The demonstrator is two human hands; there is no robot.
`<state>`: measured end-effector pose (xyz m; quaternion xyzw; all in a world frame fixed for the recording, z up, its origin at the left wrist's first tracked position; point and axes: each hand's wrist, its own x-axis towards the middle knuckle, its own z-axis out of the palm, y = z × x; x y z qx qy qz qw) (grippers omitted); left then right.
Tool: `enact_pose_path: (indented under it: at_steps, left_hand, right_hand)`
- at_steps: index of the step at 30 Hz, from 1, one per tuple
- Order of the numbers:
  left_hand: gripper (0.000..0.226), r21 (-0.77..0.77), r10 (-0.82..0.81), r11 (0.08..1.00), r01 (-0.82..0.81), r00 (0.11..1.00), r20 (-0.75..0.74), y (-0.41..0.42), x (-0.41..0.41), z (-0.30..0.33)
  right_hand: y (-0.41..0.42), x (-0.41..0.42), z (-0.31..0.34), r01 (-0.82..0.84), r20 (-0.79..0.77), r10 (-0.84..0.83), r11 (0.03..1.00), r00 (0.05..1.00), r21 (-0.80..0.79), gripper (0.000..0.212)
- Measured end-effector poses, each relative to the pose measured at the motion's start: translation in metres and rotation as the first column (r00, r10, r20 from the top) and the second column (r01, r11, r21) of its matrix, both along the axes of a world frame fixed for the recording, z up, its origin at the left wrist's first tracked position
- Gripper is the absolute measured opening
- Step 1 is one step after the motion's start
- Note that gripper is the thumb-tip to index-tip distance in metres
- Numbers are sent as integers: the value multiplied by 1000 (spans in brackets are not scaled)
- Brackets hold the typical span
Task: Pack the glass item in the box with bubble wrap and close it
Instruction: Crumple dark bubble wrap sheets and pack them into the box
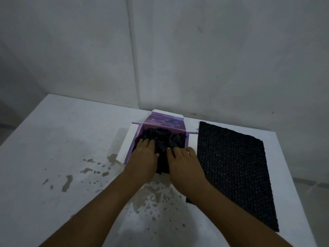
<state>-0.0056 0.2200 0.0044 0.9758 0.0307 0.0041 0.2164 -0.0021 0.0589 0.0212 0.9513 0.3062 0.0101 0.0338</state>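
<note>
A purple box (pixel 161 123) lies open at the far middle of the white table, its white side flaps spread out left and right. Black bubble wrap (pixel 163 139) fills the inside and hangs over the near edge. My left hand (pixel 145 154) presses flat on the wrap at the box's left side. My right hand (pixel 181 157) rests on the wrap at the right, fingers curled onto it. The glass item is hidden; I cannot see it under the wrap.
A second flat sheet of black bubble wrap (pixel 233 168) lies on the table to the right of the box. The white table (pixel 53 139) has brownish stains at the centre and left. Grey walls stand close behind the table.
</note>
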Motion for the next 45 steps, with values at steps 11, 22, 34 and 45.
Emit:
enact_pose_path:
  at_steps: [11, 22, 34, 45]
  left_hand:
    - [22, -35, -134, 991, 129, 944, -302, 7, 43, -1]
    - [29, -142, -108, 974, 177, 912, 396, -57, 3, 39]
    - [42, -124, -455, 887, 445, 888, -64, -202, 16, -54]
    - [139, 156, -425, 842, 517, 813, -398, -215, 64, -93]
  right_hand:
    - [13, 21, -8, -10, -38, 4, 986, 999, -164, 54]
    - [-74, -9, -21, 162, 90, -256, 806, 962, 569, 34]
    - [-243, -2, -92, 594, -359, -506, 779, 784, 202, 56]
    - [-270, 42, -112, 452, -436, -421, 891, 796, -34, 126]
